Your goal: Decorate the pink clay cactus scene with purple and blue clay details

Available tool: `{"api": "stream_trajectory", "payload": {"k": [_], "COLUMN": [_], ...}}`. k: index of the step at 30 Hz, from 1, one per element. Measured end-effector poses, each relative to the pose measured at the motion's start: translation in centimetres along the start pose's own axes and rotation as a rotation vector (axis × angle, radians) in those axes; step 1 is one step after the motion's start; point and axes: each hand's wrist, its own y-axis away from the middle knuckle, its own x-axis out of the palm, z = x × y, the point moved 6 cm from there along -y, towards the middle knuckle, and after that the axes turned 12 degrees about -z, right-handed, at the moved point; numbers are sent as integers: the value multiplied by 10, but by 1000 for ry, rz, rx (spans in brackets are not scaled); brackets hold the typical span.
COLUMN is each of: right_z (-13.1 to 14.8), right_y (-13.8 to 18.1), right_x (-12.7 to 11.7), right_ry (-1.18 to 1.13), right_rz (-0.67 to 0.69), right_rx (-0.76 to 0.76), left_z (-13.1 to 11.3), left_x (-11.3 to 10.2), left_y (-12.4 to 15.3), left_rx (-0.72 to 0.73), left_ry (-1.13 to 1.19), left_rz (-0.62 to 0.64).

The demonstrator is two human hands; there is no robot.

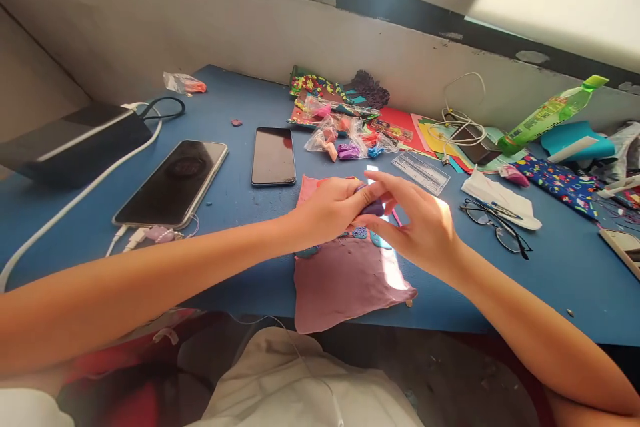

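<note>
Over the middle of the desk both hands meet around a dark purple lump of modelling clay (373,207). My left hand (330,208) grips it from the left, thumb pressed along its top. My right hand (423,219) has curved fingers and thumb against its right side. Part of the lump is hidden by the fingers. Beneath the hands lies a flat mauve clay sheet (345,283), its lower edge reaching the desk's front edge. Blue dotted clay pieces (360,232) and some red clay show on the sheet's upper part, largely covered by my hands.
Behind the sheet are small bags of coloured clay (349,151) and a clear plastic ruler (421,172). Two phones (273,156) lie left, near a black box (85,147) with white cable. Glasses (495,227), white tissue (500,197) and a green bottle (550,117) are on the right.
</note>
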Motion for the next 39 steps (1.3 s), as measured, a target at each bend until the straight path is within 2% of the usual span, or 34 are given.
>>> {"api": "stream_trajectory", "payload": {"k": [3, 6, 8, 16, 21, 26, 31, 33, 35, 39], "right_z": [-6, -9, -9, -15, -35, -47, -45, -39, -30, -14], "right_y": [4, 9, 13, 16, 12, 11, 12, 12, 13, 15], "right_x": [5, 4, 2, -3, -13, -19, -16, -12, -9, -8], "right_ry": [-83, -141, -159, -115, 54, 61, -240, -365, -407, -341], "right_rz": [-48, -50, -56, -79, -186, -286, -250, -173, -100, -56], "right_rx": [48, 15, -23, -132, -144, -39, 130, 185, 165, 14], "left_z": [3, 5, 4, -3, -11, -10, -4, -3, 0, 6], "left_x": [0, 3, 6, -1, -19, -32, -43, -41, -34, -8], "left_y": [-2, -1, 1, 1, -12, -21, -25, -24, -21, -9], "left_rx": [-51, -83, -80, -40, 23, 120, 102, 97, 49, -53], "left_ry": [22, 7, -6, -225, -275, -215, -243, -202, -105, -4], "left_rz": [147, 281, 321, 189, 35, -33, -174, -186, -162, 44]}}
